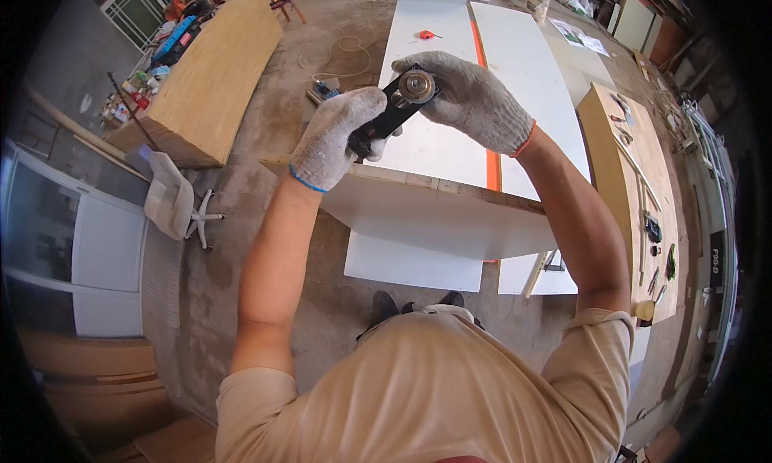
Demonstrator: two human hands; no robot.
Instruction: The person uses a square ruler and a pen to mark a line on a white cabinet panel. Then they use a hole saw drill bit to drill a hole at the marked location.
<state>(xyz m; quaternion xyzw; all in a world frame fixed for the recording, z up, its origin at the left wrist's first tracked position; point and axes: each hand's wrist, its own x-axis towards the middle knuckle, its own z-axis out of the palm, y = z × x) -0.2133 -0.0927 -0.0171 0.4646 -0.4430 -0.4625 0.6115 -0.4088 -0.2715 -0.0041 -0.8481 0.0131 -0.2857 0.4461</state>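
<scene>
Both my hands wear whitish knit work gloves and hold one black hand tool [389,119] between them, above the near panel's edge. A round, shiny metal part with a brownish centre [416,86] sits at its upper end; I cannot tell its exact kind. My left hand [338,137] is closed around the lower left end of the tool. At the upper right end my right hand [474,97] grips beside the round part, thumb and fingers bent around it. Just below stands a white panel [434,218], its raw edge turned up.
White boards [531,85] lie beyond, with an orange strip [492,170] between them and a red tape measure [426,34] on top. To the right is a wooden bench [635,174] with hand tools. A cluttered wooden box-like counter [209,77] and a swivel chair [170,196] stand left.
</scene>
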